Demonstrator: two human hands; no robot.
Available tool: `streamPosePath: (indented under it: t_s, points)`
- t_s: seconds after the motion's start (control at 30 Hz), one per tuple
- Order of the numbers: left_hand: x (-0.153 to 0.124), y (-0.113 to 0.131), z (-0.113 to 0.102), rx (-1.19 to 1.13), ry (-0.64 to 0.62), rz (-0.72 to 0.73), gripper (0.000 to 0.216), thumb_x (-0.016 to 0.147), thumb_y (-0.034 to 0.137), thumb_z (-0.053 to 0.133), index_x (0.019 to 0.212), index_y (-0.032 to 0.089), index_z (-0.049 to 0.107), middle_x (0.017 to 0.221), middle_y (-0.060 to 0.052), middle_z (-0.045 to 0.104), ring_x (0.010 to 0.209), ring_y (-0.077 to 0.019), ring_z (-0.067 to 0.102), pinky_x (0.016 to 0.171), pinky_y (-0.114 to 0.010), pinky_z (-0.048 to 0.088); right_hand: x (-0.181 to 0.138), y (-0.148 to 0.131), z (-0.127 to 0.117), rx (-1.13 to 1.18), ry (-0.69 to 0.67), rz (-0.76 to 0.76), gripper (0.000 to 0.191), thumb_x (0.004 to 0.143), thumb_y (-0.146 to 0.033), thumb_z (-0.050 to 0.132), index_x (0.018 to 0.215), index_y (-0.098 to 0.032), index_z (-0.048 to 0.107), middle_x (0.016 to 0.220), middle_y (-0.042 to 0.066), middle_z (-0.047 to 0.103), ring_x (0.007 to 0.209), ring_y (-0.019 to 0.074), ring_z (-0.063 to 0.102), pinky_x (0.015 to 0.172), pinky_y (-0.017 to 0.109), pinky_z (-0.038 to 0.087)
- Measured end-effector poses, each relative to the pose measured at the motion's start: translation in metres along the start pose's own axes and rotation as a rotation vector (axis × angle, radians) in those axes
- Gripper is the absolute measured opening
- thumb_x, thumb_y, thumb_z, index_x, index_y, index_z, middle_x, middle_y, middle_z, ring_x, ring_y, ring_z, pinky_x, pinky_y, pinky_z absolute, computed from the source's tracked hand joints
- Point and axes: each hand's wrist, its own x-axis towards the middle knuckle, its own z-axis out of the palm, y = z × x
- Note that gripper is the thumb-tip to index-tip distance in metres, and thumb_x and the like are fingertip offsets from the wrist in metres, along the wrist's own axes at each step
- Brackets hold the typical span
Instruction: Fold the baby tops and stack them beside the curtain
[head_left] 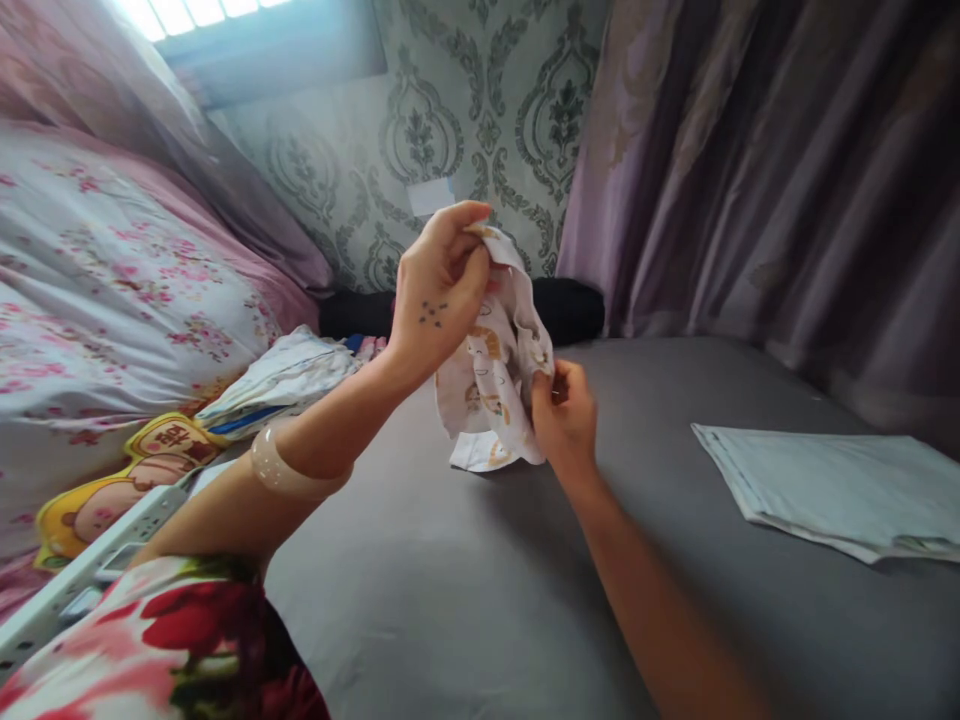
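we are in a home bedroom, sitting on a bed with a grey sheet. a floral quilt is heaped at our left, damask wallpaper covers the wall ahead, heavy purple curtains hang on the right, and daylight comes through a small high window. folded laundry lies on the sheet.

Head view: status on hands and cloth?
Left hand pinching printed cloth at top. Right hand gripping its lower edge. Cloth hangs above grey sheet. Folded pale piece lies apart, nothing in the way.
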Motion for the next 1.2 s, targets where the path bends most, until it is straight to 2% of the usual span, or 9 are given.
streamPosePath:
  t_s: [0.13, 0.23, 0.37, 0.5, 0.63, 0.77, 0.87, 1.0, 1.2]
  points:
    - [-0.006, -0.019, -0.019, 0.035, -0.029, -0.138, 0.022, 0.087, 0.033, 0.057, 0.106, 0.023, 0.058, 0.077, 0.002, 0.066, 0.077, -0.0152, 0.069, 0.064, -0.024, 0.054, 0.024, 0.001, -0.027, 0.115, -0.03, -0.029, 0.025, 0.084, -0.043, 0.055, 0.096, -0.021, 0.056, 0.089, 0.003, 0.067, 0.081, 0.0177, 0.064, 0.073, 0.031, 0.051]
    - [-0.018, -0.031, -0.032, 0.046, -0.139, -0.291, 0.023, 0.084, 0.039, 0.062, 0.097, 0.021, 0.061, 0.075, -0.001, 0.067, 0.067, -0.0148, 0.067, 0.057, -0.024, 0.052, 0.034, -0.006, -0.05, 0.105, -0.094, -0.039, 0.022, 0.083, -0.041, 0.058, 0.095, -0.022, 0.059, 0.085, 0.002, 0.067, 0.074, 0.0174, 0.062, 0.065, 0.03, 0.051]
    - [-0.04, -0.047, -0.045, 0.08, -0.274, -0.429, 0.033, 0.08, 0.048, 0.067, 0.089, 0.017, 0.067, 0.064, -0.002, 0.064, 0.051, -0.0115, 0.057, 0.045, -0.022, 0.042, 0.035, -0.017, -0.076, 0.062, -0.174, 0.025, 0.019, 0.083, -0.037, 0.055, 0.091, -0.024, 0.066, 0.068, 0.001, 0.064, 0.055, 0.0156, 0.056, 0.048, 0.028, 0.044]
    - [-0.061, -0.067, -0.051, 0.143, -0.383, -0.475, 0.038, 0.077, 0.053, 0.069, 0.078, 0.016, 0.072, 0.071, -0.004, 0.066, 0.064, -0.0128, 0.057, 0.052, -0.022, 0.041, 0.036, -0.024, -0.093, 0.045, -0.282, 0.063, 0.019, 0.08, -0.04, 0.062, 0.085, -0.022, 0.068, 0.061, 0.0, 0.063, 0.047, 0.0133, 0.052, 0.041, 0.025, 0.039]
    - [-0.08, -0.086, -0.046, 0.093, -0.418, -0.486, 0.038, 0.075, 0.056, 0.07, 0.073, 0.017, 0.071, 0.083, -0.005, 0.065, 0.076, -0.0142, 0.058, 0.059, -0.022, 0.043, 0.043, -0.02, -0.101, -0.079, -0.399, 0.043, 0.027, 0.072, -0.043, 0.074, 0.085, -0.021, 0.071, 0.067, 0.0, 0.067, 0.051, 0.0128, 0.055, 0.043, 0.023, 0.04]
    - [-0.098, -0.102, -0.034, -0.082, -0.49, -0.66, 0.043, 0.079, 0.058, 0.064, 0.068, 0.017, 0.061, 0.062, 0.002, 0.055, 0.055, -0.0083, 0.047, 0.047, -0.02, 0.034, 0.049, -0.004, -0.104, -0.224, -0.446, 0.032, 0.034, 0.07, -0.044, 0.076, 0.094, -0.021, 0.074, 0.071, 0.0, 0.069, 0.054, 0.0121, 0.055, 0.045, 0.022, 0.04]
    - [-0.109, -0.114, -0.024, -0.159, -0.432, -0.725, 0.043, 0.078, 0.058, 0.065, 0.067, 0.017, 0.055, 0.059, 0.004, 0.052, 0.05, -0.0066, 0.043, 0.046, -0.019, 0.031, 0.051, 0.009, -0.107, -0.304, -0.513, 0.081, 0.036, 0.071, -0.044, 0.075, 0.098, -0.021, 0.076, 0.075, 0.0, 0.071, 0.056, 0.012, 0.056, 0.048, 0.022, 0.04]
    - [-0.118, -0.126, -0.015, -0.205, -0.411, -0.832, 0.045, 0.077, 0.06, 0.065, 0.068, 0.017, 0.054, 0.057, 0.004, 0.05, 0.048, -0.0068, 0.042, 0.044, -0.019, 0.03, 0.055, 0.026, -0.109, -0.356, -0.555, 0.147, 0.032, 0.073, -0.047, 0.071, 0.09, -0.02, 0.078, 0.073, 0.001, 0.072, 0.059, 0.0136, 0.058, 0.053, 0.024, 0.042]
    - [-0.121, -0.131, -0.016, -0.232, -0.503, -0.878, 0.045, 0.077, 0.06, 0.066, 0.067, 0.016, 0.056, 0.055, 0.004, 0.051, 0.046, -0.006, 0.043, 0.043, -0.019, 0.029, 0.064, 0.055, -0.108, -0.46, -0.529, 0.043, 0.024, 0.072, -0.042, 0.069, 0.076, -0.02, 0.076, 0.077, 0.002, 0.072, 0.068, 0.0155, 0.059, 0.061, 0.025, 0.044]
